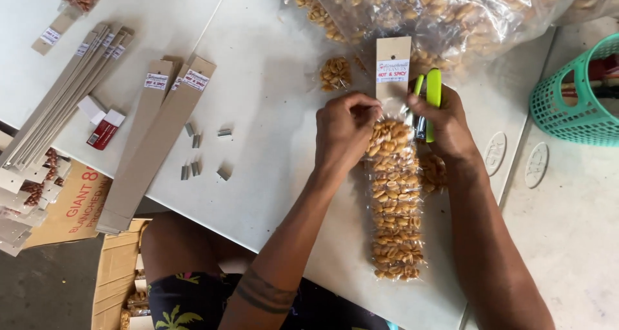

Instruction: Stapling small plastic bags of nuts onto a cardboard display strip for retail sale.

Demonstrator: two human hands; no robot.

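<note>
**Header card meets peanut packet**

Head view: the left hand (345, 127) pinches the top of a long clear peanut packet (394, 201) lying mid-desk (271, 111), under a brown header card (393, 66) bearing a white label. The right hand (445, 120) grips a green stapler (431, 91) just beside it. Far right sits a teal basket (567, 104); left, stacked card strips (155, 143); beyond, a large clear peanut bag (451, 14).

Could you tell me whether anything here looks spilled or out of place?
Yes: a small heap of loose peanuts lies bare on the table, outside any bag, left of the card. Staple strips lie scattered too.
</note>
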